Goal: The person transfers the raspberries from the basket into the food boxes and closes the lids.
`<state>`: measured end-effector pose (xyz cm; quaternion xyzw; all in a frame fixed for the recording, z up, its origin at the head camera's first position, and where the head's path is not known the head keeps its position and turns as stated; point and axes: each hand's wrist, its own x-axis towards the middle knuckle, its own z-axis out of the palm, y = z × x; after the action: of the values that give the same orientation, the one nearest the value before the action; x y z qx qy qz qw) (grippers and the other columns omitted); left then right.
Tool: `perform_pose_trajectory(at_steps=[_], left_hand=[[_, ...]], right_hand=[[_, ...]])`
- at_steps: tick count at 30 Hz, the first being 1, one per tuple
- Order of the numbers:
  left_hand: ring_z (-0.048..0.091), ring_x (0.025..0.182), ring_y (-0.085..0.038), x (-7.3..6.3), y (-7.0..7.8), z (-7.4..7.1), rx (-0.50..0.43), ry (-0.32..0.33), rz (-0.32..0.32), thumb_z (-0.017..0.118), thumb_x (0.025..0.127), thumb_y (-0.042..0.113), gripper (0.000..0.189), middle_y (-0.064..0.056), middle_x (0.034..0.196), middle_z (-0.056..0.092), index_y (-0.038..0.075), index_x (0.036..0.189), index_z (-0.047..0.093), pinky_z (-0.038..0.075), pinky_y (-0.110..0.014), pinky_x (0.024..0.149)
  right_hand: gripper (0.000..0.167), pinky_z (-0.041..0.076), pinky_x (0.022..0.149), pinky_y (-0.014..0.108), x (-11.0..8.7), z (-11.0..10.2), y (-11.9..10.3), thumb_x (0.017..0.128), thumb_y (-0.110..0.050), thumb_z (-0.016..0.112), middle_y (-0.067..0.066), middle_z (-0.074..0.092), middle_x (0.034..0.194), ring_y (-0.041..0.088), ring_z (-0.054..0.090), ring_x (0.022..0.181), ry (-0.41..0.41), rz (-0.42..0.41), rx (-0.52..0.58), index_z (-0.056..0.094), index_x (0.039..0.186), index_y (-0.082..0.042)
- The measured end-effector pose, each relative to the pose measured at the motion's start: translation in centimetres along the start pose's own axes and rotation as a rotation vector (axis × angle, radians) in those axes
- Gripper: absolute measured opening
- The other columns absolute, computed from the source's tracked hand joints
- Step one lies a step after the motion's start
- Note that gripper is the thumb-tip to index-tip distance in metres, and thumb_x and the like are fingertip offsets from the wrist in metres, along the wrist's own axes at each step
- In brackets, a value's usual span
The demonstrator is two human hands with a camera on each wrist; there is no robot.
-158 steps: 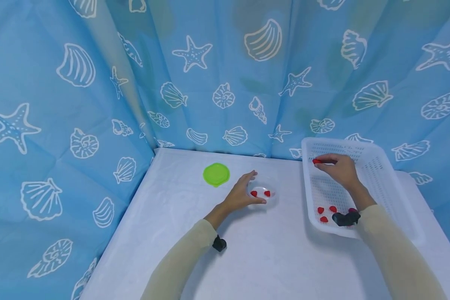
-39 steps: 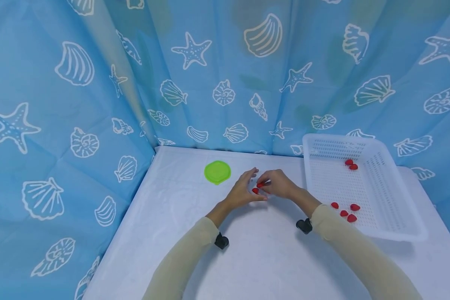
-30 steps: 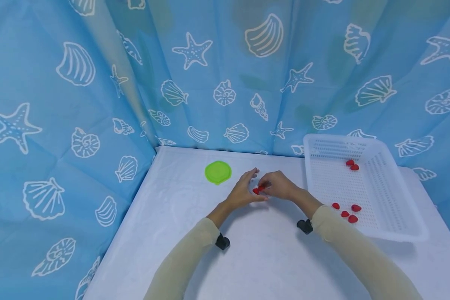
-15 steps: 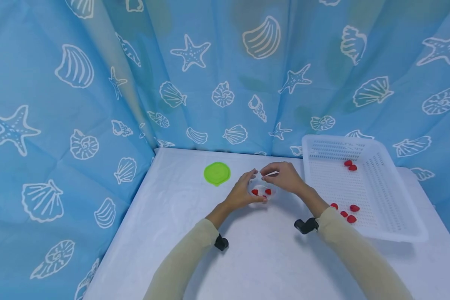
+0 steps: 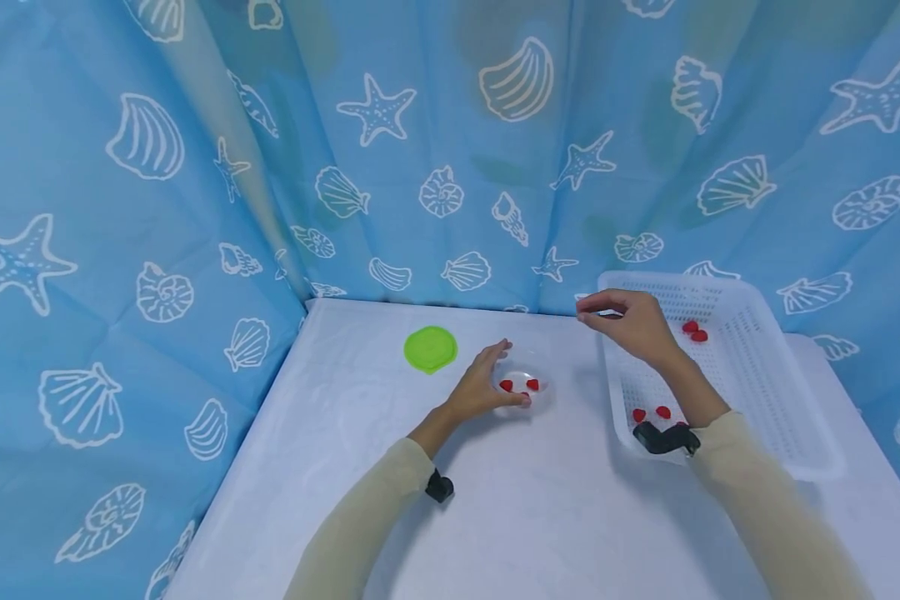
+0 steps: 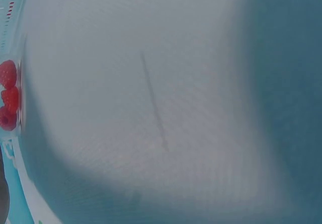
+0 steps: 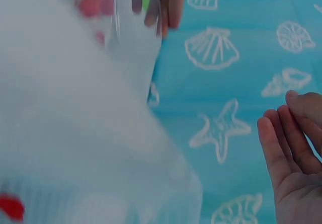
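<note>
My left hand [image 5: 476, 387] holds a small clear plastic container [image 5: 542, 398] on the table, thumb at the near side and fingers behind. Inside it lie three raspberries [image 5: 532, 384], seen through the wall as red raspberries [image 6: 9, 98] at the left edge of the left wrist view. My right hand [image 5: 633, 325] is in the air at the left rim of a white basket [image 5: 791, 417], fingers loosely bent and nothing between them. In the right wrist view the right hand [image 7: 297, 158] shows thumb and fingertips apart. Several raspberries [image 5: 699, 336] lie in the basket, some hidden by the right wrist.
A round green lid [image 5: 431, 348] with a small tab lies flat behind the left hand. A white cloth covers the table [image 5: 540, 517]. A blue curtain [image 5: 390, 183] with shell prints hangs along the back and left side.
My right hand has let go of a raspberry in the container and moved right, back to the basket. The container has gone from two raspberries to three. The left hand has stayed around it.
</note>
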<state>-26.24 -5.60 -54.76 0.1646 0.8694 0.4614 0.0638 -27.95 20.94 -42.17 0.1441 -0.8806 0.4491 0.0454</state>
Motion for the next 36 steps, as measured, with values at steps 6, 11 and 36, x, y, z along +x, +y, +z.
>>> perform_pose_trajectory(at_steps=[6, 11, 36], left_hand=[[0.035, 0.137, -0.019, 0.0, -0.2, 0.0, -0.003, 0.005, 0.002, 0.086, 0.073, 0.038, 0.103, 0.003, 0.151, 0.037, 0.022, 0.155, 0.026, 0.043, -0.050, 0.101], [0.035, 0.137, -0.020, 0.0, -0.1, 0.0, 0.005, 0.003, -0.015, 0.086, 0.072, 0.038, 0.102, 0.002, 0.151, 0.037, 0.023, 0.154, 0.027, 0.044, -0.049, 0.100], [0.036, 0.137, -0.020, 0.2, -0.3, 0.1, 0.021, 0.003, 0.010, 0.086, 0.072, 0.042, 0.102, 0.003, 0.150, 0.038, 0.023, 0.154, 0.028, 0.043, -0.051, 0.101]], right_hand=[[0.031, 0.053, 0.083, 0.024, -1.0, -3.7, 1.1, 0.091, -0.026, 0.071, 0.011, 0.067, 0.113, 0.029, 0.064, 0.105, 0.016, -0.002, -0.097, 0.070, 0.115, -0.007], [0.033, 0.052, 0.086, 0.045, -2.1, -6.3, 3.0, 0.091, -0.023, 0.070, 0.016, 0.065, 0.117, 0.035, 0.061, 0.108, 0.009, 0.041, -0.188, 0.067, 0.118, -0.005], [0.053, 0.056, 0.076, 0.050, -5.6, -8.5, 10.4, 0.071, -0.019, 0.087, 0.019, 0.067, 0.105, 0.032, 0.065, 0.090, -0.481, 0.280, -0.466, 0.066, 0.115, 0.002]])
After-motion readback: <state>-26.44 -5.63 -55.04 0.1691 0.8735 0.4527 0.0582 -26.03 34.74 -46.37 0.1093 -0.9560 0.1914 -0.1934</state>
